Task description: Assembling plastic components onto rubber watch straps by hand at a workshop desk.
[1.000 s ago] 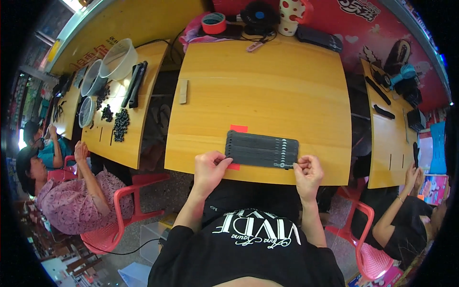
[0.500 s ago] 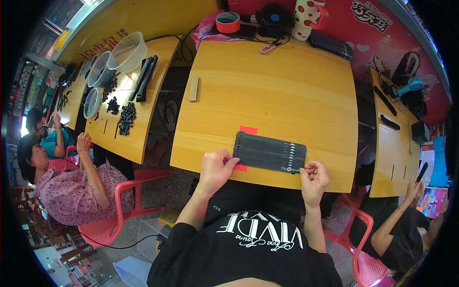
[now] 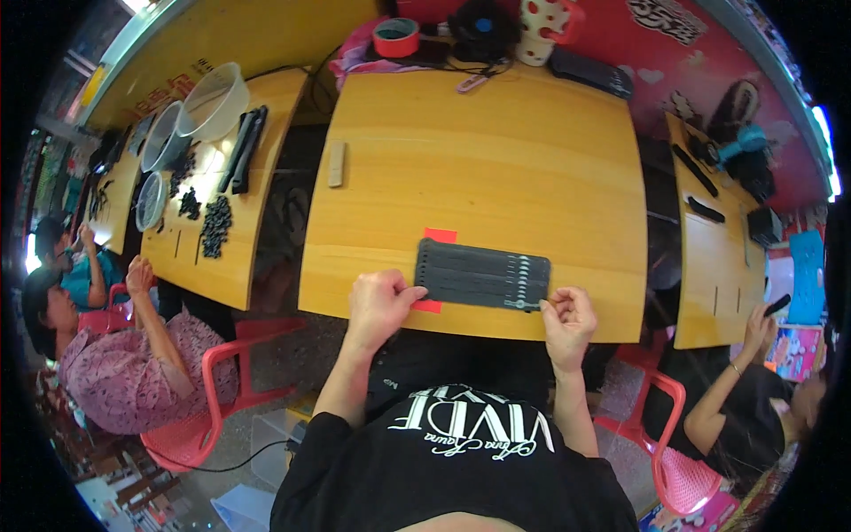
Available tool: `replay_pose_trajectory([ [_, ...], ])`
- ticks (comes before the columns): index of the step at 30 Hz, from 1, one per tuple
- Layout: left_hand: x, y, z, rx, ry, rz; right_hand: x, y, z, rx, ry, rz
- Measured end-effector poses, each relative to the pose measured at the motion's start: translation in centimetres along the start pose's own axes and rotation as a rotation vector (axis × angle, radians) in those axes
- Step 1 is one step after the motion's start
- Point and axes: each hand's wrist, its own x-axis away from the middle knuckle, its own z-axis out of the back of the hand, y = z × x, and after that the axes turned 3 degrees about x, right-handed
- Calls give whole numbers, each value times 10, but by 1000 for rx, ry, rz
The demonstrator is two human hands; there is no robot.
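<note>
Several flat black strips (image 3: 470,273) lie side by side as a neat block near the table's front edge. A row of holes runs down their left ends, and pale marks line the right ends. Beneath them, a piece of red tape (image 3: 441,235) shows above and below the block. My left hand (image 3: 377,306) is curled closed, its thumb and finger at the left end of the nearest strip. At that strip's right end, my right hand (image 3: 570,324) pinches with thumb and fingertips. The fingertips partly hide the strip's ends.
A small wooden block (image 3: 337,165) sits at the table's left. At the back are a red tape roll (image 3: 395,37), a black fan (image 3: 483,31), a spotted cup (image 3: 537,31) and a black bundle (image 3: 591,73). People work at side tables; the left one holds plastic tubs (image 3: 215,102).
The whole view has shifted, so the table and strips appear slightly further left. Both hands keep nearly the same pose at the two ends of the nearest strip.
</note>
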Motion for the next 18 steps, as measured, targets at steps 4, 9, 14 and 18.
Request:
replay_pose_trajectory([
  [4, -1, -7, 9, 50, -65, -40, -4, 0, -2, -131, -15, -51],
  [9, 0, -4, 0, 147, 177, -273, -13, 4, 2, -303, 35, -75],
  [14, -14, 38, -26, -293, 131, -572, -20, -36, -20, 351, 227, 440],
  [18, -22, 41, -46, -485, -58, -560, -25, -41, -34, 969, 188, 434],
])
